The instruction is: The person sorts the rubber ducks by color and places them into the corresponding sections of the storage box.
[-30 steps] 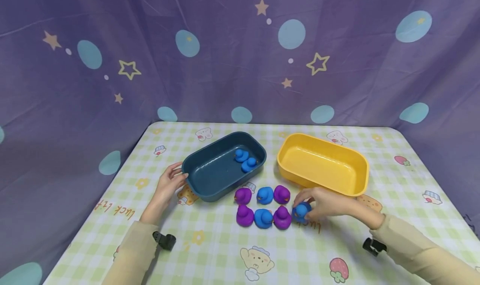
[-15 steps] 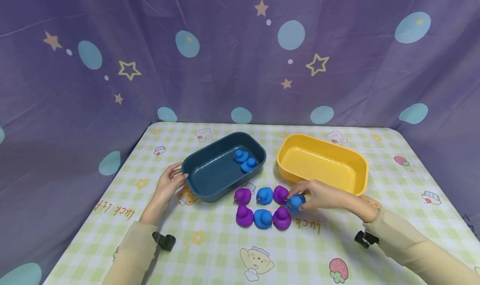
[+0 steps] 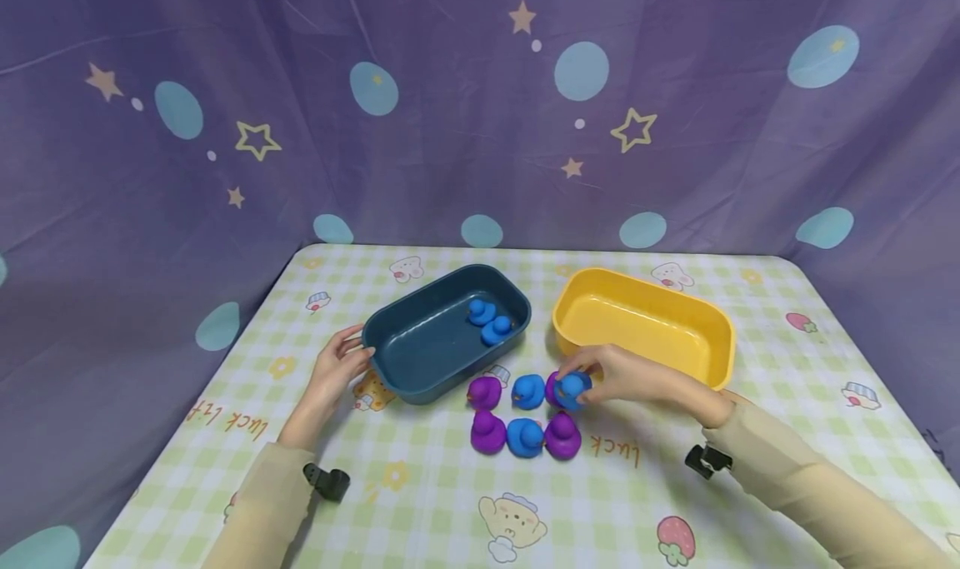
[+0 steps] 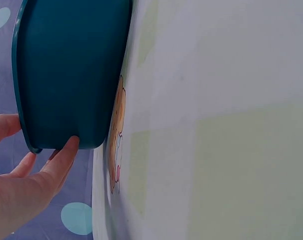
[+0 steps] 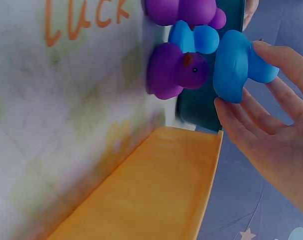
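Note:
In the head view, my right hand (image 3: pixel 626 376) pinches a blue rubber duck (image 3: pixel 572 391) between thumb and fingers. It hangs in front of a purple duck (image 3: pixel 551 388), partly covering it. The right wrist view shows this blue duck (image 5: pixel 231 67) raised off the table, above the other ducks. My left hand (image 3: pixel 339 361) rests its fingers against the near left end of a dark teal bin (image 3: pixel 420 390). Seen from the left wrist, its fingertips (image 4: pixel 71 143) touch the teal bin's end wall (image 4: pixel 66 142) with fingers spread. Two blue ducks (image 3: pixel 497 330) lie inside that bin.
Ducks stand in two short rows on the table: purple (image 3: pixel 483 393), blue (image 3: pixel 528 392), purple (image 3: pixel 488 432), blue (image 3: pixel 525 438) and purple (image 3: pixel 562 436). A yellow bin (image 3: pixel 720 348) with nothing in it sits behind my right hand. A checked cloth (image 3: pixel 420 511) covers the table.
My right hand has lifted the blue duck from the right end of the rows and carried it left and away from me. The left hand and both bins have stayed in place.

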`<action>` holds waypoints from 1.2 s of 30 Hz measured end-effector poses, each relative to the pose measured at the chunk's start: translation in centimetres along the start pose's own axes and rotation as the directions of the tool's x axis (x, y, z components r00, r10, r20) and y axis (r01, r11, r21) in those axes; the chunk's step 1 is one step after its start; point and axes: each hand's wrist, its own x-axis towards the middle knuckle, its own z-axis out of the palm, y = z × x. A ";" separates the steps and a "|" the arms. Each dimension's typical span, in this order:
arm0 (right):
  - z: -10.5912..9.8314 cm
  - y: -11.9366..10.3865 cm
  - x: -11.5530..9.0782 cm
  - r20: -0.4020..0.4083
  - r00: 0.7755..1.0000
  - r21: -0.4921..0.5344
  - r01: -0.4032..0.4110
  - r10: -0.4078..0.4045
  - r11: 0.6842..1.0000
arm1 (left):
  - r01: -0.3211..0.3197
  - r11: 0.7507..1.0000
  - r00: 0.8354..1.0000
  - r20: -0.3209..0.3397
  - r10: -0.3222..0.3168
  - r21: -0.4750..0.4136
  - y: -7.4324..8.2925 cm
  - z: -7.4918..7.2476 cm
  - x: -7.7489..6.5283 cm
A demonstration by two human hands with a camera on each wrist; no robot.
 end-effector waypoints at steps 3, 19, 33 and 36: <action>-0.1 -0.2 0.6 0.000 1.000 0.036 -0.006 0.006 0.999 | 0.006 1.000 1.000 0.001 -0.006 0.006 0.1 0.0 0.0; -0.5 -1.1 3.8 0.005 1.000 0.095 -0.022 0.021 0.995 | 0.013 0.999 0.999 0.045 -0.015 0.033 3.6 0.5 -2.2; -1.1 -1.8 6.9 0.005 1.000 0.095 0.007 -0.008 0.995 | 0.018 1.000 1.000 0.017 -0.018 0.006 0.7 0.0 -0.4; -1.2 -1.8 7.4 0.007 1.000 0.091 0.010 -0.010 0.996 | 0.023 1.000 1.000 0.007 -0.023 0.012 0.5 0.1 -0.3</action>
